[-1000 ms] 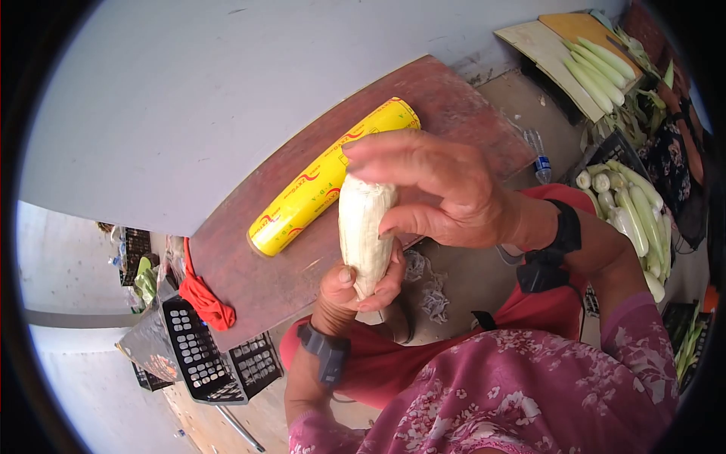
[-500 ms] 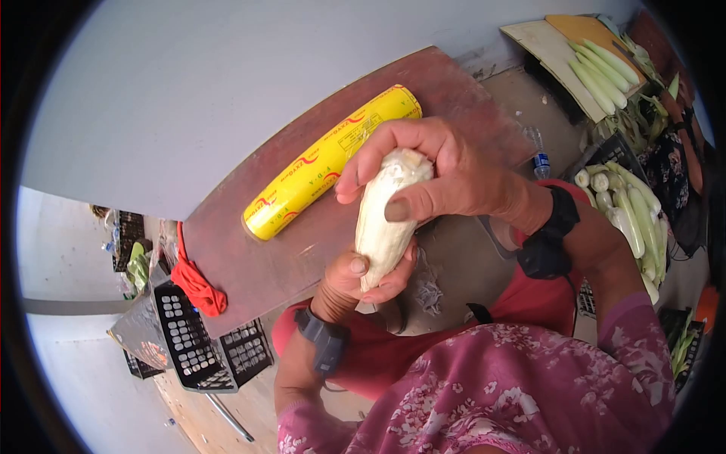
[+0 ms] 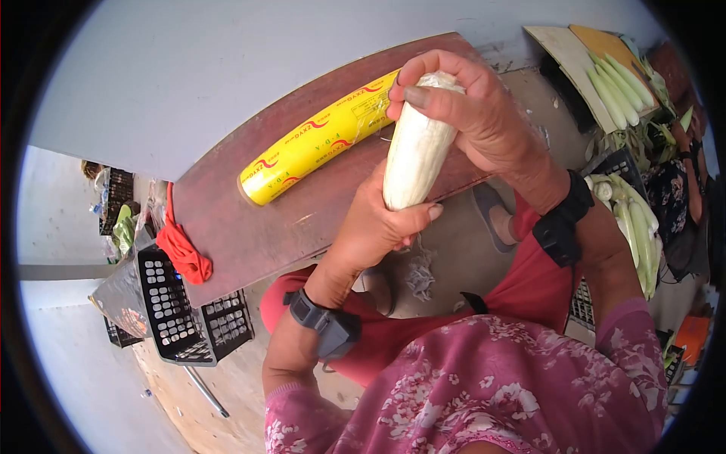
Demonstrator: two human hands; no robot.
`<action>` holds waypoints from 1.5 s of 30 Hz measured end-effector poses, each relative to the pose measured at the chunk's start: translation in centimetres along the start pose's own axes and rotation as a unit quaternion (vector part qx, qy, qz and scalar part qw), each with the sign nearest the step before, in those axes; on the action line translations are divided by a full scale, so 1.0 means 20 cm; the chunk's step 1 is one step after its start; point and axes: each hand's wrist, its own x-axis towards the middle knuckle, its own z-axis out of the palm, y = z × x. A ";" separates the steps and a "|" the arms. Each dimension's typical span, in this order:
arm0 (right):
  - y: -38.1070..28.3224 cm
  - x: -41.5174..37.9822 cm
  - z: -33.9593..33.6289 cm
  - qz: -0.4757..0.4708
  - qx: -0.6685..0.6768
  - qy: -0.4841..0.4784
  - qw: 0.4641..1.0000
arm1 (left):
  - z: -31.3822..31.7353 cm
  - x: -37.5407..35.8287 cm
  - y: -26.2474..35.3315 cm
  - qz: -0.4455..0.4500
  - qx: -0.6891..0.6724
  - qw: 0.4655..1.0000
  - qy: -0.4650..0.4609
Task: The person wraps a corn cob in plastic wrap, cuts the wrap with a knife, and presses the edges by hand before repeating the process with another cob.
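Observation:
I hold a pale white corn cob [image 3: 417, 147] upright in front of me, seemingly wrapped in clear film. My left hand [image 3: 376, 227] grips its lower end from below. My right hand [image 3: 473, 106] closes over its top end. Just behind the cob, a yellow roll of cling film [image 3: 321, 140] with red lettering lies on a dark red-brown wooden table [image 3: 257, 234]. Both wrists carry black bands.
A red cloth [image 3: 181, 253] hangs at the table's left edge above black plastic crates [image 3: 181, 318]. Several pale corn cobs fill a crate [image 3: 635, 227] at my right, and more cobs lie on boards [image 3: 605, 64] at the far right. A small bottle lies on the floor.
Both hands have lifted the cob up and to the right, toward the cling film roll. My right hand went from hovering open over the cob to closing on its top.

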 end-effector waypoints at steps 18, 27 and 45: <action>-0.07 0.09 -0.33 -0.007 0.062 0.095 0.994 | -0.16 0.03 -0.13 0.003 -0.090 0.981 0.172; -0.02 0.05 -0.11 0.088 0.006 0.058 0.994 | -0.03 0.04 -0.04 0.065 -0.099 0.993 -0.010; 0.00 0.10 -0.17 0.129 0.134 -0.011 0.982 | 0.02 -0.02 -0.06 0.003 -0.052 0.999 0.006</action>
